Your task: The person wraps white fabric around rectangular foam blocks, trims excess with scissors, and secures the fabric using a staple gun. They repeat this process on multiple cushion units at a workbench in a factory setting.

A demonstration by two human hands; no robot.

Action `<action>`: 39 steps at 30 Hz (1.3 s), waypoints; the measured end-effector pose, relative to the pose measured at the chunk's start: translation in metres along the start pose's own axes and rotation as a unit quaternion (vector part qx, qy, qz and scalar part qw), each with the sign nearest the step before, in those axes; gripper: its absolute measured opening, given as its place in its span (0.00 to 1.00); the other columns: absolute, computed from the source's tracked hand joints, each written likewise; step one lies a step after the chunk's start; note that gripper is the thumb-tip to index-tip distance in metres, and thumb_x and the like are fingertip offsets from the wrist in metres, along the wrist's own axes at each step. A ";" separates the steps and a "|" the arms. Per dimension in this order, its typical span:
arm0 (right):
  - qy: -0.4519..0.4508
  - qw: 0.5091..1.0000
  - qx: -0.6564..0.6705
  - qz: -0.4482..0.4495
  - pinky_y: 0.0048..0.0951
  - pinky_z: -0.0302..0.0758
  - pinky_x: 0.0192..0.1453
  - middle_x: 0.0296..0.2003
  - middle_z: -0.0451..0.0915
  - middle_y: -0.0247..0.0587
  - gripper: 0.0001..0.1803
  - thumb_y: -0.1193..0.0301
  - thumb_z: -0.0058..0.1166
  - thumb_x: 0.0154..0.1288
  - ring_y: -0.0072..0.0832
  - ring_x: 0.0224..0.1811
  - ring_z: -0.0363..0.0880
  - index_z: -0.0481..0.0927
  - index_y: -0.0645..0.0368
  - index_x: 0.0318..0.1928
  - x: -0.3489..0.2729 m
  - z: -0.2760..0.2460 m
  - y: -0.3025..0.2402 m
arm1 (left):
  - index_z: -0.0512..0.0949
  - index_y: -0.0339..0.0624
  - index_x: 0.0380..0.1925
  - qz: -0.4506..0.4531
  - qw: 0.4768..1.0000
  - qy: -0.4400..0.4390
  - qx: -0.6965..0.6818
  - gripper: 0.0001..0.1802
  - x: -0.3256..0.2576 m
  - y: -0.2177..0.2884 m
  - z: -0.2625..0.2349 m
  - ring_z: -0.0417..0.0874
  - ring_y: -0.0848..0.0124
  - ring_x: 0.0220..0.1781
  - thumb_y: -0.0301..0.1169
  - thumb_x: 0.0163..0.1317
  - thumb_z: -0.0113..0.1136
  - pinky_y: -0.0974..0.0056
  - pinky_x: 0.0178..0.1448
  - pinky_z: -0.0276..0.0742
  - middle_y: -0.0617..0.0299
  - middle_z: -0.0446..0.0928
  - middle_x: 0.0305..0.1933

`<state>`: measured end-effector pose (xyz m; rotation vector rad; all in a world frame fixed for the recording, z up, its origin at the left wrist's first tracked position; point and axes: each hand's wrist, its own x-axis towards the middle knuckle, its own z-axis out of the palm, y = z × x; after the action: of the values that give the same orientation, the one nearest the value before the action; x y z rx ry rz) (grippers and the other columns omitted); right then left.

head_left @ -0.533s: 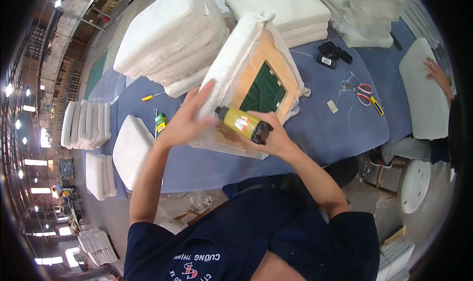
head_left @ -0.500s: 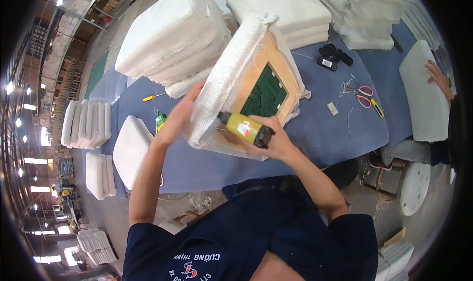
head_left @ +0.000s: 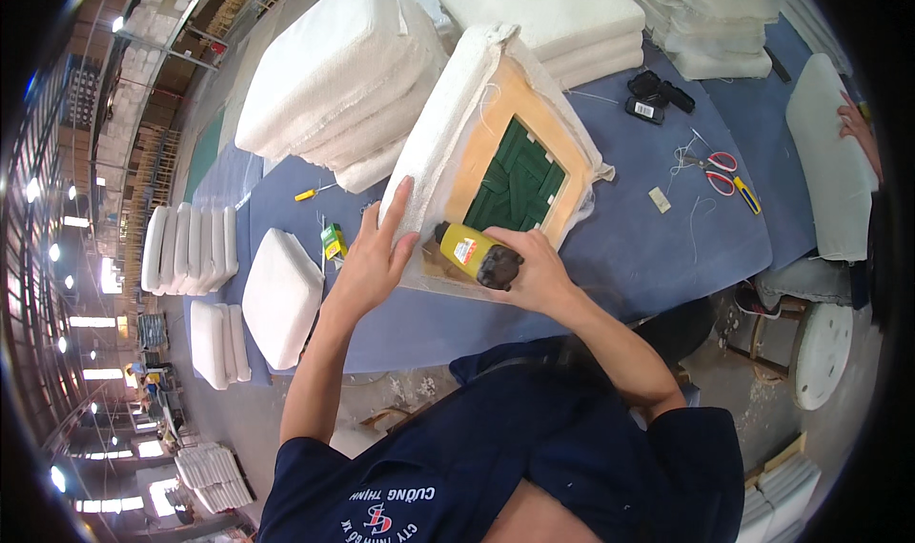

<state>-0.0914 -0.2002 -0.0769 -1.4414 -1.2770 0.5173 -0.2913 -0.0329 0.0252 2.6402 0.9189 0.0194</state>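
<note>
Here's the left hand [head_left: 376,262], fingers spread and thumb apart, laid against the side of a white, textured-fabric cushion [head_left: 440,119] and not closed round anything. Over on the right, the right hand [head_left: 538,274] is wrapped firmly round a chunky yellow-and-black hand tool [head_left: 467,248], its narrow black nose pointing toward the left hand, over the cushion's lower part. And the cushion itself, right in the middle, stands tilted up on the blue cloth-covered table [head_left: 658,267], underside toward the wearer: a pale wooden frame [head_left: 474,162] with dark green woven webbing [head_left: 519,173] filling its opening, loose fabric gathered round the edges. Just behind it, a tall stack of white cushions [head_left: 329,71] leans to the left. Out to the right on the cloth lie red-and-white-handled scissors [head_left: 722,173], with a yellow-handled tool [head_left: 746,196] close beside them and black cases [head_left: 658,95] farther back. To the left, a small green-and-yellow box [head_left: 334,242] sits near a white, angular cushion [head_left: 281,300]. At the far right, a co-worker's hand [head_left: 853,121] rests on another pale cushion [head_left: 827,171].
</note>
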 end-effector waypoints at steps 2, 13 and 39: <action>0.020 0.998 0.043 -0.032 0.44 0.82 0.42 0.34 0.88 0.54 0.29 0.71 0.81 0.43 0.56 0.39 0.88 0.86 0.61 0.49 0.005 -0.004 -0.010 | 0.49 0.60 0.91 0.024 1.000 0.002 -0.005 0.45 -0.001 0.001 -0.001 0.76 0.35 0.71 0.31 0.79 0.58 0.45 0.77 0.72 0.35 0.71 0.71; -0.054 0.997 0.060 -0.005 0.44 0.82 0.38 0.31 0.87 0.53 0.26 0.71 0.81 0.44 0.56 0.36 0.88 0.86 0.59 0.46 0.005 0.007 -0.009 | 0.49 0.62 0.91 0.029 1.000 0.008 0.005 0.56 -0.005 0.016 0.002 0.74 0.35 0.75 0.22 0.68 0.65 0.44 0.79 0.71 0.35 0.69 0.75; 0.083 0.950 -0.277 0.122 0.47 0.80 0.70 0.62 0.87 0.54 0.34 0.73 0.71 0.68 0.56 0.65 0.85 0.75 0.59 0.73 -0.173 -0.090 0.223 | 0.31 0.31 0.87 0.026 0.932 0.260 -0.253 0.79 -0.087 0.085 0.118 0.74 0.45 0.77 0.30 0.50 0.86 0.47 0.79 0.70 0.37 0.62 0.81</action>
<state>0.0219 -0.3552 -0.3033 -2.0835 -1.1626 0.1887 -0.2946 -0.1849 -0.0501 2.1896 0.8468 0.8827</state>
